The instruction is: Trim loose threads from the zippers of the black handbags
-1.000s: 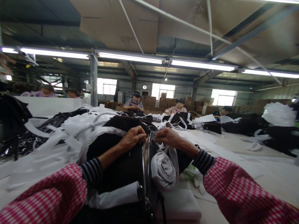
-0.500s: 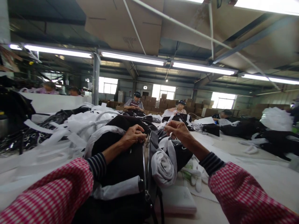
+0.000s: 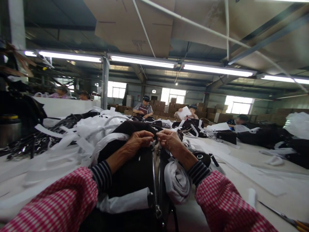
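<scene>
The black bag [image 3: 130,174] — zip end hidden under both hands [image 3: 154,140].

At the left of the bench [image 3: 241,167], white strips [image 3: 79,135] are heaped, with black straps [image 3: 36,143] and a metal can [image 3: 9,129] seen beyond them. At the near right edge scissors [image 3: 289,220] are laid. Further black bags [image 3: 227,135] are spread across the far bench. Three people [image 3: 144,108] are seated behind, and a white sheet [image 3: 184,112] is held up by one. Cartons [image 3: 166,106] are stacked at the wall, and tube lights [image 3: 142,60] are lit overhead.
</scene>
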Tool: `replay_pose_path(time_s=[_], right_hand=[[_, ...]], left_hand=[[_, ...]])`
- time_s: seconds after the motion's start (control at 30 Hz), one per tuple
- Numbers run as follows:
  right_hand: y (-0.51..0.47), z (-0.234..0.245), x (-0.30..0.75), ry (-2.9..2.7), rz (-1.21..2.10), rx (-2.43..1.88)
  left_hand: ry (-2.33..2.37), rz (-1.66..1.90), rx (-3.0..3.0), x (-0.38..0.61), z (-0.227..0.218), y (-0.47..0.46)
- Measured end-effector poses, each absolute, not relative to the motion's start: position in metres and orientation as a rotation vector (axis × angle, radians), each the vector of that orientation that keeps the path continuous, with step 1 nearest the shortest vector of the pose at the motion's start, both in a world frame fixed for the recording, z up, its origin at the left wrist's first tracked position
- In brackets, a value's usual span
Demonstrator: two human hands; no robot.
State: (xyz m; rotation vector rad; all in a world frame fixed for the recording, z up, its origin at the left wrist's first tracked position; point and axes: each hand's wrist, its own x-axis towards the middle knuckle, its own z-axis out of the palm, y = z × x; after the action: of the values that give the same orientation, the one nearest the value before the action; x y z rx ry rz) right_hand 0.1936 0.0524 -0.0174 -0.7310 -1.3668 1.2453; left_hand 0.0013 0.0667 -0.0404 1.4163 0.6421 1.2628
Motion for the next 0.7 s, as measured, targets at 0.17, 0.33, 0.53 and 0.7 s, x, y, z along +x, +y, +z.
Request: replay_pose_path(time_s=[0.17,0.33,0.53,0.7], right_hand=[[0.0535,-0.0225,0.1936,-1.461,1.217,-0.803],[0.0515,-0.0245,0.1937,-1.443,1.22,-0.812],[0.0487,-0.0245,0.1935,-1.321,1.312,-0.793],[0.0516,-0.0236,0.192,-1.35,1.301,-0.79]], left_hand=[[0.615,1.29,1.409,0.0034,-0.0417,0.0675],[0.604,1.308,1.418,0.0043,-0.0446,0.0694],[0.603,1.312,1.428,0.0053,-0.0453,0.07],[0.605,1.319,1.432,0.0053,-0.0436,0.0672]])
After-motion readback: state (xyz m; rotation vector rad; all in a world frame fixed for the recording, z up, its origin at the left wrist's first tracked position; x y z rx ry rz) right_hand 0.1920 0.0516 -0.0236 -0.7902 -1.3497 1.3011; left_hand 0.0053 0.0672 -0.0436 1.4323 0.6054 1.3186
